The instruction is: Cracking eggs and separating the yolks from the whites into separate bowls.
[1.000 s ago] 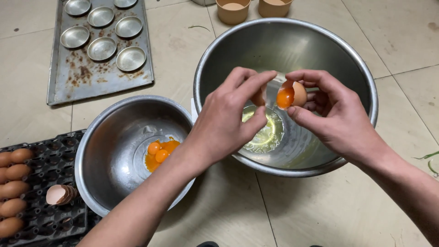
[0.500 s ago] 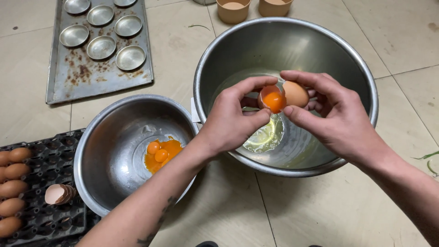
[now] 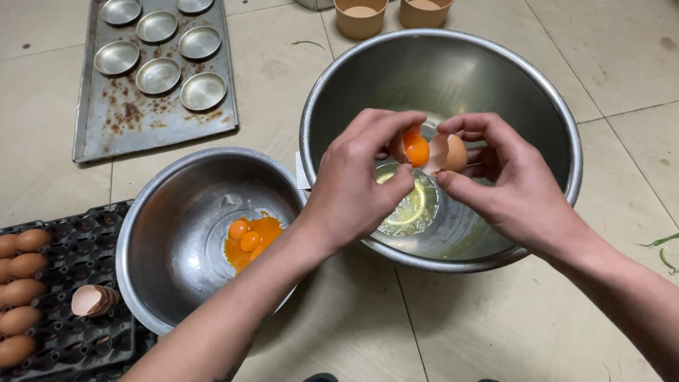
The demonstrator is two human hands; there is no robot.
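Eggshell halves, two, held over the large steel bowl (image 3: 566, 113) at roughly the centre of the view: the left hand (image 3: 353, 187) pinches one half-shell (image 3: 398, 147) that cradles an orange yolk (image 3: 416, 150), and the right hand (image 3: 513, 187) pinches the other half-shell (image 3: 450, 153), its open side turned toward the first. Both hands are closed on their shells, fingertips close together, the two halves almost touching, a hold that looks suited to keeping the yolk cupped while the white falls away. Clear egg white (image 3: 410, 209) pools at the bottom of the large bowl, directly beneath the shells. Smaller steel bowl (image 3: 152, 212), at 8 o'clock from the hands and touching or nearly touching the large bowl's rim, contains several yolks (image 3: 249, 239) in a small orange puddle; its nearness seemingly keeps the carry short. Dark egg tray (image 3: 78, 233), at 8 o'clock in the lower left corner, holds a column of whole brown eggs (image 3: 21, 290) along its left edge and one emptied, nested shell (image 3: 92, 301). Stained baking sheet (image 3: 134, 131), at 10 o'clock, carries small round metal moulds (image 3: 159, 74). Two tan cups (image 3: 361, 14), at 12 o'clock beyond the large bowl, are cut by the frame. All items rest on a tiled floor (image 3: 636, 64).
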